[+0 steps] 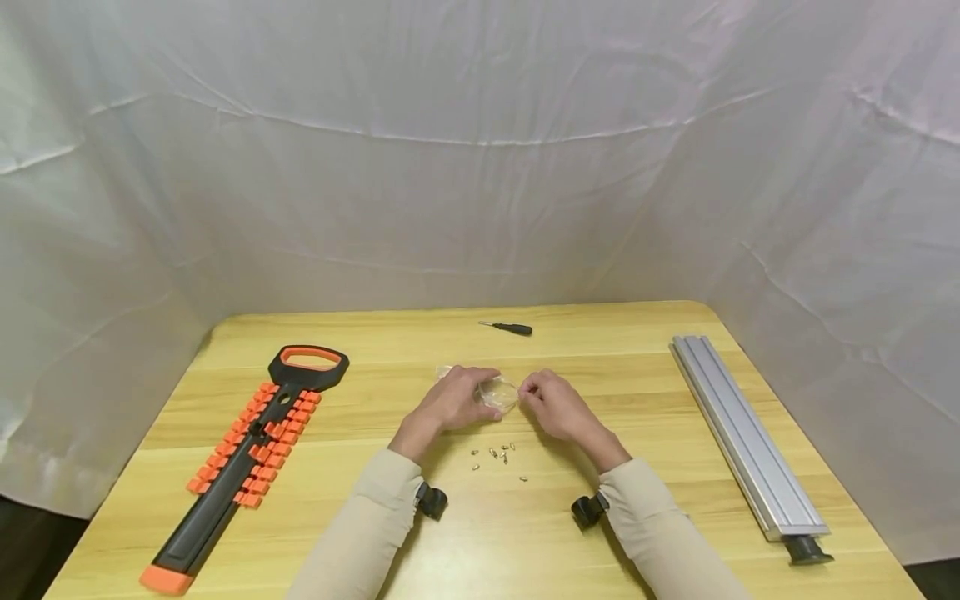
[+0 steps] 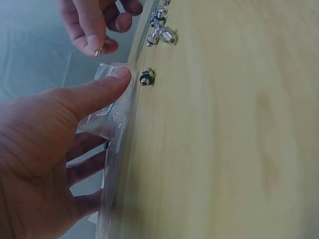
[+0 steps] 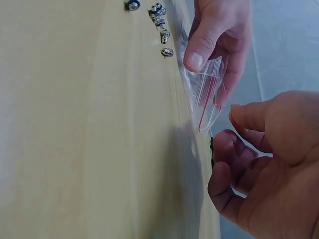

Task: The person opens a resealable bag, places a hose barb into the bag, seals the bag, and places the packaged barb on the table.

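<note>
The table (image 1: 660, 533) carries, from big to small: a grey rail (image 1: 742, 433) along its right side, a black-and-orange rack (image 1: 247, 450) on the left, a screwdriver (image 1: 510, 328) at the far edge, and, near the middle, a clear bag (image 1: 500, 392) with a scatter of screws (image 1: 498, 457) just in front of it.

The step in hand looks like loading the screws into the bag, one at a time. The left hand (image 1: 453, 402) grips the bag between thumb and fingers; the right wrist view shows the thumb pressed on the plastic near the red seal line, holding the bag at the table. The right hand (image 1: 555, 404) is beside the bag's mouth, fingers curled (in the left wrist view a small screw sits pinched at its fingertips). So one screw is off the table, near the bag and not yet inside; the rest lie loose on the wood, near both hands on the person's side.

The next move, as I judge it, calls for the mouth to be held apart so the pinched screw can drop in without catching the seal.
</note>
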Tool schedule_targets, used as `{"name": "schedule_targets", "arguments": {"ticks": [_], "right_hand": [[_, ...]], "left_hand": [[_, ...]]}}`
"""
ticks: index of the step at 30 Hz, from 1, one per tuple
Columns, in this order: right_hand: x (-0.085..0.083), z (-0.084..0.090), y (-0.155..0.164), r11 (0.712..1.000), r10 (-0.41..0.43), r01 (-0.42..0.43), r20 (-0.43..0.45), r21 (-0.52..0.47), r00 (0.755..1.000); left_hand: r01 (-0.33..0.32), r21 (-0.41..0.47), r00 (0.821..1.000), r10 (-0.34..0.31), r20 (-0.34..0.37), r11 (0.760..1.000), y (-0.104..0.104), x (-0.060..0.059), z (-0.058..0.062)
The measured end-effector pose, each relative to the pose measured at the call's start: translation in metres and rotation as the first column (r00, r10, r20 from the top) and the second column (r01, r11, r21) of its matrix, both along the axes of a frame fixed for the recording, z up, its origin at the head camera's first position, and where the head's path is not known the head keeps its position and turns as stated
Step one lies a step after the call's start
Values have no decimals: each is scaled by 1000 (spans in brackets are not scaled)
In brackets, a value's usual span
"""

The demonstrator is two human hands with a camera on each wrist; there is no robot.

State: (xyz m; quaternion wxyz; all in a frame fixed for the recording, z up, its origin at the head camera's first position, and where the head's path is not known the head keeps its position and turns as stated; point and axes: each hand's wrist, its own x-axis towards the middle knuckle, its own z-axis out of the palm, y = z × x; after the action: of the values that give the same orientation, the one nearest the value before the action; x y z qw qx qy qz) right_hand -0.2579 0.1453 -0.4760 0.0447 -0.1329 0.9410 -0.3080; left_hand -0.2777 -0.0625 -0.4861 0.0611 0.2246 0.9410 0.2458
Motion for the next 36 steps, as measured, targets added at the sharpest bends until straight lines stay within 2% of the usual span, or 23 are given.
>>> {"name": "schedule_targets", "arguments": {"ticks": [9, 17, 22, 27, 36], "right_hand": [[-11, -6, -7, 1000, -14, 15, 29, -23, 999], [-16, -10, -12, 1000, -4, 3, 58, 19, 998], [-16, -9, -11, 999, -8, 6, 51, 39, 999], [-14, -8, -8, 1000, -7, 6, 37, 13, 999], [-3, -4, -2, 997, 61, -59, 46, -53, 997]], "left_hand": [[-3, 8, 1000, 3, -3, 1000, 0, 0, 0], [-1, 10, 1000, 1, -4, 1000, 1, 1, -1], [3, 11, 1000, -3, -9, 1000, 2, 1, 1], [9, 15, 1000, -9, -18, 1000, 3, 0, 2], [13, 13, 1000, -13, -20, 1000, 0, 1, 2]]}}
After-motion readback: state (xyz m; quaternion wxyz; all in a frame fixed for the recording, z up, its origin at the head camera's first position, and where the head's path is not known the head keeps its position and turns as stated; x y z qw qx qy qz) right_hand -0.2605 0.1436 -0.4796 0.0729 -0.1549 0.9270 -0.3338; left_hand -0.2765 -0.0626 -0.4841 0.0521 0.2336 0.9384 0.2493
